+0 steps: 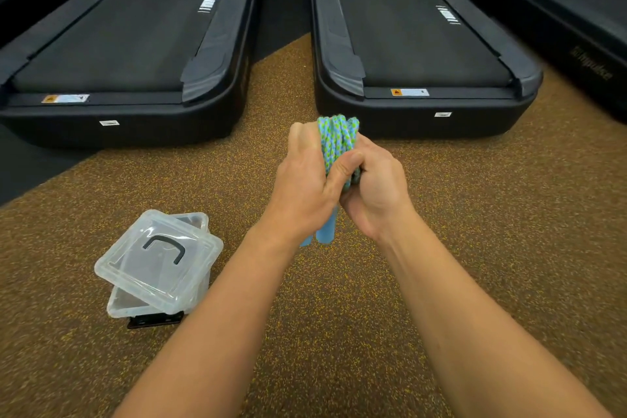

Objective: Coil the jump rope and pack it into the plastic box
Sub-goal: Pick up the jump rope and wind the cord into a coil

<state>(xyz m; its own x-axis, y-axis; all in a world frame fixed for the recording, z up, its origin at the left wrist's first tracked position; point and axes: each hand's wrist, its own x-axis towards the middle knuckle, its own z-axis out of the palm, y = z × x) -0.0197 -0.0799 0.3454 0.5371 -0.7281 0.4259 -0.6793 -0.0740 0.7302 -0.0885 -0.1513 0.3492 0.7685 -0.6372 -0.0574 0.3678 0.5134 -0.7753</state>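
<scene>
Fingers (342, 170) of both hands are pressed together around the jump rope (337, 139), which is gathered into a tight bundle of blue-and-green loops and is held in the air, well apart from the plastic box (125, 307). The left hand (305, 180) is wrapped over the bundle from the box side, its thumb laid across the strands; the right hand (373, 187) is clamped on from the far side. Two pale blue handles (324, 234) are seen hanging below the hands, on the side toward the person.

The plastic box is set on the speckled floor (475, 248), nearer the person than the bundle and off to the left of it. Its clear lid (159, 258) is laid askew over the opening, so most of the mouth is covered; only slivers at two corners are left open. Beyond the box, two treadmills (129, 44) are parked side by side.

Several risks are judged likely from here. If either grip is eased before the loops are secured, the braided coils can be expected to spring apart and the winding is lost. The loose handles could swing and catch on the box rim during the move across. With both hands occupied, the lid cannot be shifted; if one hand is freed for it, the bundle may slip from the other. Whether the coil is tied off cannot be told.
</scene>
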